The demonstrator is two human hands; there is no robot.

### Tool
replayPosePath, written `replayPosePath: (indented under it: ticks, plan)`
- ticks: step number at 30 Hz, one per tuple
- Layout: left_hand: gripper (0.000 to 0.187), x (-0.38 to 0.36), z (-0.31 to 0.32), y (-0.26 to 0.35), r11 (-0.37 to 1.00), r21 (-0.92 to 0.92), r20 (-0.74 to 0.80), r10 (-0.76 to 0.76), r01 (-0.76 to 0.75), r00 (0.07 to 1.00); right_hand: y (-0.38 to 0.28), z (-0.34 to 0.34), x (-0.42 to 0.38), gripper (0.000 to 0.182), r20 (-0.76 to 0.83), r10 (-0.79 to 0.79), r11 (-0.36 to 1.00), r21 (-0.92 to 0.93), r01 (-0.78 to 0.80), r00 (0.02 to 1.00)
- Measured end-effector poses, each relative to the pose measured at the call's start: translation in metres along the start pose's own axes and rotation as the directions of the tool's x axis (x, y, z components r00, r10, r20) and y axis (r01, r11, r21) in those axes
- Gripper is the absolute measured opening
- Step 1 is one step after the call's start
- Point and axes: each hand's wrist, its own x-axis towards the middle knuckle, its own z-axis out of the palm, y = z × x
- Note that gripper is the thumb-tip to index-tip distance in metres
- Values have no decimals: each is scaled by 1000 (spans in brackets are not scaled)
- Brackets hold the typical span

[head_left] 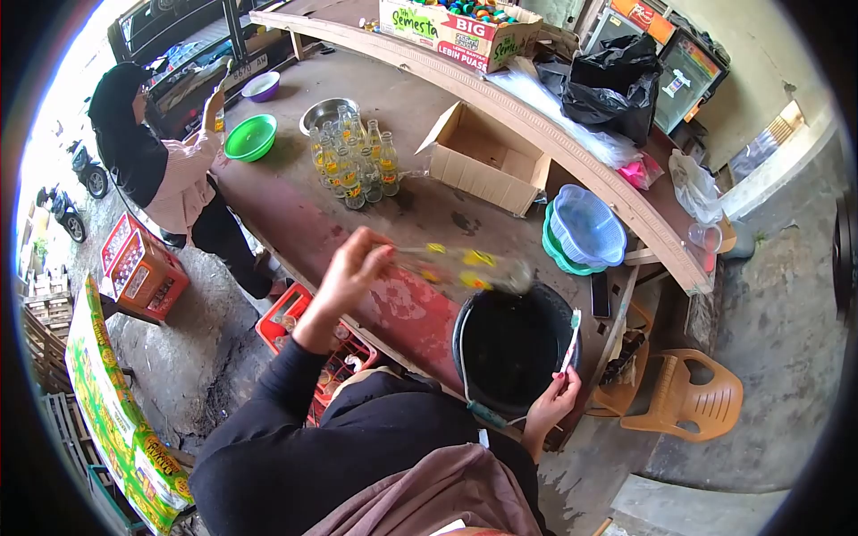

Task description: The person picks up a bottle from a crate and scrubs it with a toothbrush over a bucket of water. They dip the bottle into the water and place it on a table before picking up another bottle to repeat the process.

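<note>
My left hand (357,266) is closed round the neck of a clear glass bottle (474,268) with yellow and red printing. The bottle lies nearly level, its base over the rim of a black bucket (509,348) of dark liquid. At the bucket's right side my right hand (552,404) grips a toothbrush (572,344), bristles upward. Farther back on the table (295,219) stands a cluster of several similar glass bottles (353,161), upright and close together.
An open cardboard box (487,161), a metal bowl (326,114) and a green basin (251,138) sit behind. Blue and green baskets (587,225) and a phone (600,295) lie right of the bucket. A co-worker (170,170) stands at left. Red crates (143,268) and a chair (688,395) flank the table.
</note>
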Motion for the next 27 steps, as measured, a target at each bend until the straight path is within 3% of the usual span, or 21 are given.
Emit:
replayPosePath:
  ticks: [1, 3, 5, 9, 10, 11, 13, 17, 19, 21, 23, 27]
  plan:
    - [14, 3, -16, 4, 1000, -8, -62, 2, -2, 998, 0, 0, 0, 19, -4, 9, 1000, -2, -9, 1000]
    - [13, 11, -41, 9, 985, 157, -172, 100, -73, 980, 5, 1, 0, 19, -5, 0, 1000, -4, 0, 1000]
    - [12, 20, -60, 14, 919, 394, -241, 132, -28, 961, 5, 0, 1, 19, -14, -1, 1000, -5, 0, 1000]
    - [20, 61, -80, -17, 756, 654, -223, 225, -26, 949, 1, 0, 2, 20, 13, -1, 999, -41, 2, 1000]
    - [21, 77, -84, -39, 770, 637, -234, 244, -41, 941, 0, 0, 2, 19, 21, 1, 999, -32, 0, 1000]
    - [21, 94, -89, -60, 766, 641, -220, 246, -50, 944, 0, 1, 3, 19, 32, 1, 1000, -26, 0, 999]
    - [24, 124, -93, -92, 615, 786, -153, 298, -67, 942, 1, 1, 3, 19, 15, 3, 1000, -20, -3, 1000]
    - [24, 174, -89, -118, 515, 855, -51, 211, -67, 976, 2, 0, 3, 20, 39, -17, 996, -85, 20, 999]
    - [24, 194, -89, -127, 510, 852, 1, 229, -121, 973, -3, 0, 2, 20, 48, 11, 996, -84, -7, 999]
    - [24, 212, -84, -132, 415, 890, 78, 274, -191, 959, 0, -1, 3, 20, 29, 16, 995, -94, -13, 999]
    - [22, 228, -78, -132, 438, 874, 104, 253, -210, 962, -2, -2, 4, 20, 79, -38, 988, -149, 50, 996]
    - [16, 250, -62, -130, 373, 881, 198, 270, -291, 942, 3, -1, 3, 19, 70, -20, 987, -157, 31, 997]
